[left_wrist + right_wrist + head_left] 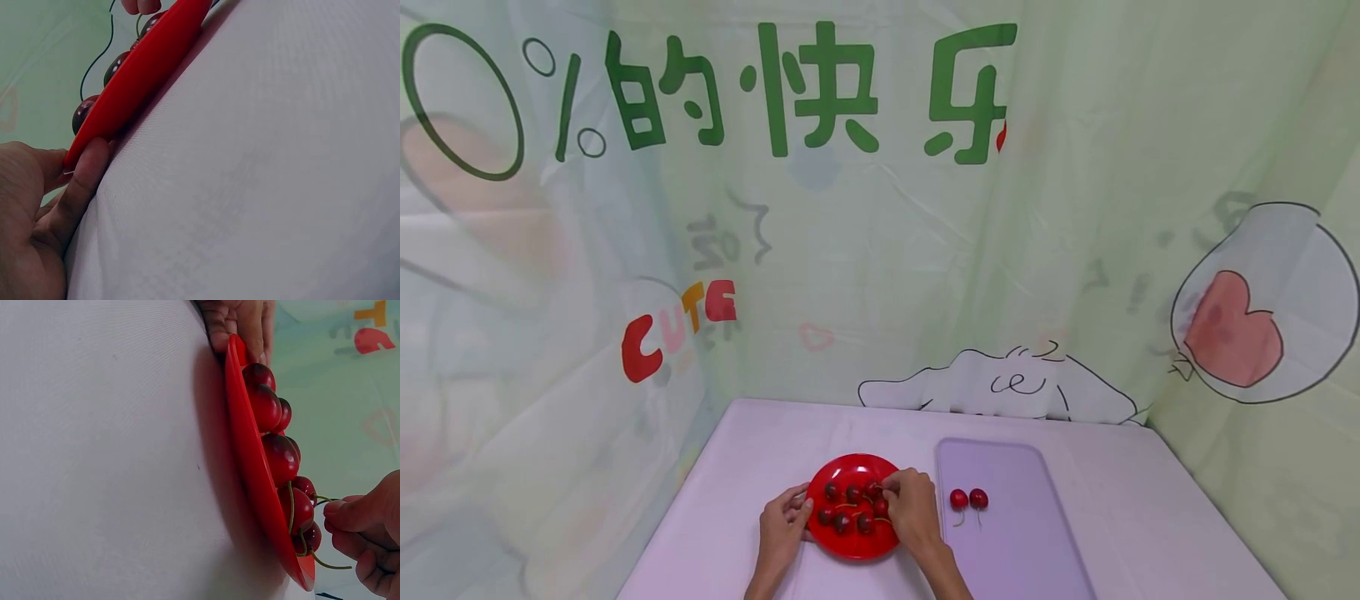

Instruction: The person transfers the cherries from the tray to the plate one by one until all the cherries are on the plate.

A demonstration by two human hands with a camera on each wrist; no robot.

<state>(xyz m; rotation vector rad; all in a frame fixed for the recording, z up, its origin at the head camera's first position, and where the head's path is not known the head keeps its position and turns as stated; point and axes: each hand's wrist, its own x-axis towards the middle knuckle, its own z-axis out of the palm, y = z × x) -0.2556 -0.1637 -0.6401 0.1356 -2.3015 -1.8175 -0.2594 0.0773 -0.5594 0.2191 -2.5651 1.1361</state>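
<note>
A red plate on the table holds several dark red cherries with green stems. At its left edge, my left hand grips the rim; in the left wrist view the thumb and fingers lie on either side of it. Over the plate's right side, my right hand pinches the stem of a cherry between thumb and fingertips. That cherry is still among the others on the plate. Part of the right rim is hidden behind the right hand.
Right of the plate lies a pale purple tray with two cherries side by side, their stems toward me. The white table meets a printed green curtain at the back and sides.
</note>
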